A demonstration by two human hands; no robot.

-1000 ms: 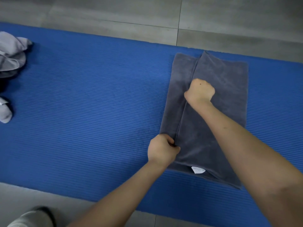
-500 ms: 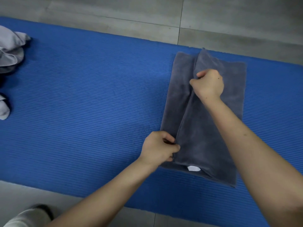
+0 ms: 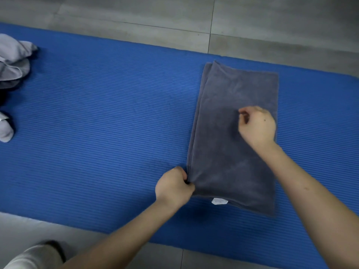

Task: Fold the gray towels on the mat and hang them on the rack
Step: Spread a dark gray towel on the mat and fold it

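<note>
At the 9 o'clock edge of the view a heap of pale gray towels [image 3: 13, 61] lies bunched on the blue mat [image 3: 97, 123]. A smaller pale piece of cloth [image 3: 5, 131] sits just toward 6 o'clock of it. Both look unfolded, so most of the job seems left to do.

A broad stretch of mat separates the heap from the work. The left grip [image 3: 173, 188] has its fingers curled on the dark gray towel [image 3: 229, 133] at its 7 o'clock corner, pinching the long edge. This towel lies flat on the mat toward 3 o'clock of the view, folded lengthwise into a narrow rectangle. Its layers are slightly offset along the 9 o'clock side, and a white label [image 3: 219, 201] peeps out at the 6 o'clock end.

The right grip [image 3: 257, 125] is over the towel's 3 o'clock half with its fingers curled. It is blurred, so I cannot tell whether it pinches cloth.

The lengthwise fold looks done. Any further fold and the hanging remain, and no rack is in view.

The towel's 12 o'clock end lies near the mat's far edge, with tiled floor [image 3: 116, 12] beyond. Toward 9 o'clock there is ample room for moving.
</note>
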